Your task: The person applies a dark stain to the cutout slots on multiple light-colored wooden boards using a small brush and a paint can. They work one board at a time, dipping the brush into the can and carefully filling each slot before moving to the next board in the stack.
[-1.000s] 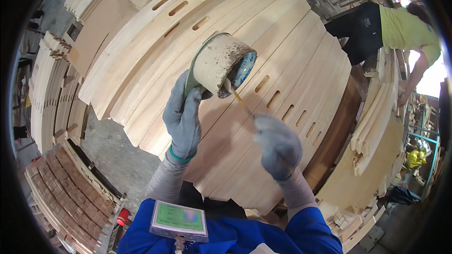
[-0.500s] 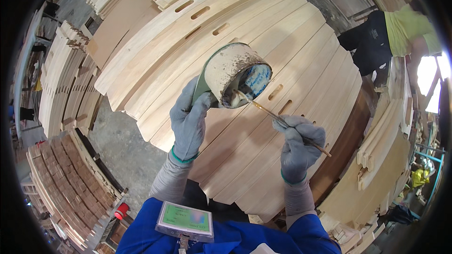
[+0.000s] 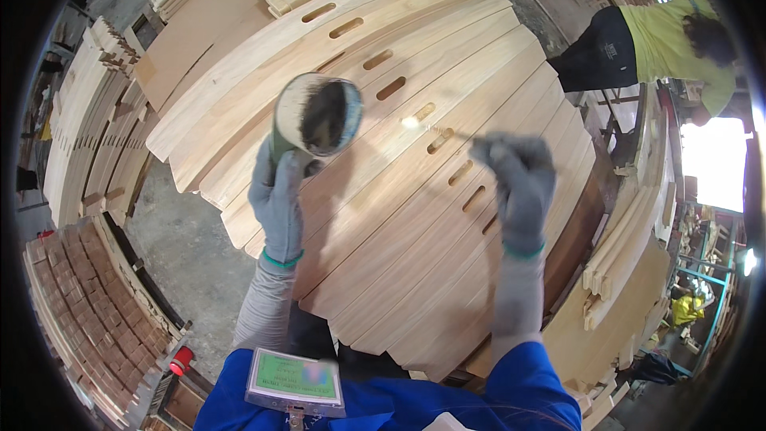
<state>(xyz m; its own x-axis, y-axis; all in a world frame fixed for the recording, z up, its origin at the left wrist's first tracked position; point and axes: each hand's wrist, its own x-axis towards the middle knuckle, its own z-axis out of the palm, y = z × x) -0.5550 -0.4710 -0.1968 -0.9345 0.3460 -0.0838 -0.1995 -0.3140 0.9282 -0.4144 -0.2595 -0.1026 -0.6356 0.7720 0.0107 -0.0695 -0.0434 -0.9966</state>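
In my left hand (image 3: 277,199), gloved in grey, is a stained cream-coloured cup (image 3: 292,116) with a green part at its side. It is tilted, its dark mouth turned to the right. My right hand (image 3: 523,183), gloved as well, is closed around a thin brush (image 3: 439,129), blurred by motion. The brush's whitish tip (image 3: 411,122) points left, outside the cup and over the boards. Beneath both hands lie pale wooden boards (image 3: 399,247) set side by side, several with oblong slots (image 3: 391,88) cut through them.
Curved boards are stacked at the left (image 3: 84,124), above a pile of small brown wood pieces (image 3: 96,303). A red container (image 3: 182,361) stands near that pile. More boards (image 3: 626,247) lie on the right. A person in a yellow shirt (image 3: 662,40) is at the upper right.
The brush has come out of the cup and swung up with my right hand. My left hand has moved left with the cup, whose mouth has turned. The other person has shifted left.
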